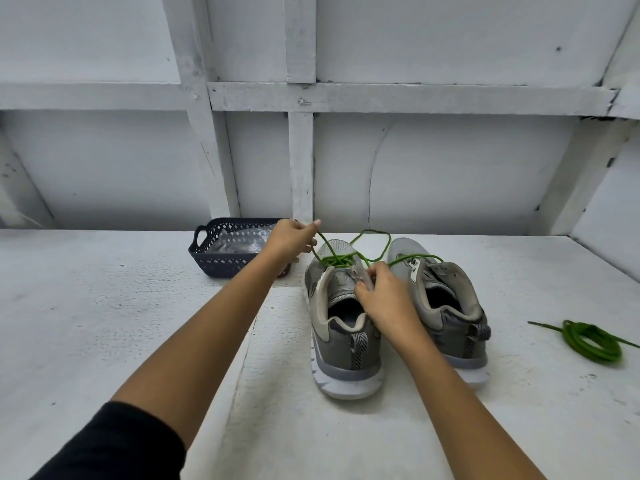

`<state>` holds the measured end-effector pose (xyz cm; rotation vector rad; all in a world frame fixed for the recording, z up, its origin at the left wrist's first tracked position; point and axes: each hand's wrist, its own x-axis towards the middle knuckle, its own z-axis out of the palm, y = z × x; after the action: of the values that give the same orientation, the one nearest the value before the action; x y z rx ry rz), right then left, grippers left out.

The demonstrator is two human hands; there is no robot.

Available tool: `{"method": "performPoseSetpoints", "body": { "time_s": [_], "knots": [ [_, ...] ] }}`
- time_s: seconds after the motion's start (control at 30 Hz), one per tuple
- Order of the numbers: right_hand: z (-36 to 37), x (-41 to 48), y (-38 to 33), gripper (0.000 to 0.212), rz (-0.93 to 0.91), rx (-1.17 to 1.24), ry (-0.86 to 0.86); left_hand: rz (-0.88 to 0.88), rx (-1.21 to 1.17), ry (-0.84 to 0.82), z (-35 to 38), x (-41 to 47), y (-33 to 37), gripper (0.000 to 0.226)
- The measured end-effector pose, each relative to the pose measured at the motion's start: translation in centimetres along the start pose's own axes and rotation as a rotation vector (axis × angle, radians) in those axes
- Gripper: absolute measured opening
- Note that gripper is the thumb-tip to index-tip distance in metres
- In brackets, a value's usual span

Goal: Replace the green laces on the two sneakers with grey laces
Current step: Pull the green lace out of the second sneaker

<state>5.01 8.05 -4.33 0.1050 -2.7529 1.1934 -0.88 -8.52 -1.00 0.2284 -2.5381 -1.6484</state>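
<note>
Head view only. Left hand raised just beside the basket, pinching one strand of the green lace and holding it taut above the first sneaker, the one nearer the basket. Right hand closed on that sneaker's tongue and eyelet edge, pinning it to the counter. Lace bunched in a loose tangle over the lower eyelets, with a long free loop thrown past the toe and a strand lying across the second sneaker. Second sneaker apparently stripped already, with a coiled green lace lying well apart from it on the counter. Judged risks: knotting of the bunched strands if pulled hard from one end; snagging of the free strand on the second sneaker and dragging it along; lifting or tipping of the first sneaker should the right-hand hold slacken. Both sneakers grey mesh with white soles, upright, side by side, heels toward the camera. Basket contents clear plastic, possibly wrapping the grey laces; cannot tell.
</note>
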Motion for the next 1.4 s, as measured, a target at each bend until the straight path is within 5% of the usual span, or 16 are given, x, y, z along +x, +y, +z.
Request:
{"method": "performPoseSetpoints", "body": {
  "time_s": [0.13, 0.27, 0.5, 0.67, 0.87, 1.17, 1.4],
  "knots": [
    [0.1, 0.1, 0.0, 0.021, 0.006, -0.006, -0.001, 0.023, 0.147, -0.099, 0.9, -1.8, -2.3, 0.031],
    [0.0, 0.1, -0.2, 0.023, -0.006, -0.036, -0.018, 0.18, 0.238, 0.048, 1.5, -2.6, -3.1, 0.028],
    [-0.2, 0.0, -0.2, 0.022, -0.019, -0.045, -0.03, -0.206, -0.612, 0.023, -0.7, -0.9, -1.3, 0.024],
    [-0.1, 0.0, -0.4, 0.023, -0.017, -0.066, -0.029, -0.11, -0.198, -0.1, 0.8, -2.1, -3.6, 0.038],
    [-0.2, -0.1, -0.5, 0.023, -0.007, -0.074, -0.026, 0.059, -0.015, 0.051, 1.3, -2.1, -3.6, 0.023],
    [-0.2, -0.2, -0.5, 0.022, -0.009, -0.064, -0.01, -0.059, -0.762, 0.261, -2.4, -1.6, 0.2, 0.015],
    [-0.3, -0.1, -0.5, 0.024, -0.019, -0.09, -0.018, -0.015, -0.091, -0.01, 0.7, -3.1, -2.5, 0.029]
  ]
}}
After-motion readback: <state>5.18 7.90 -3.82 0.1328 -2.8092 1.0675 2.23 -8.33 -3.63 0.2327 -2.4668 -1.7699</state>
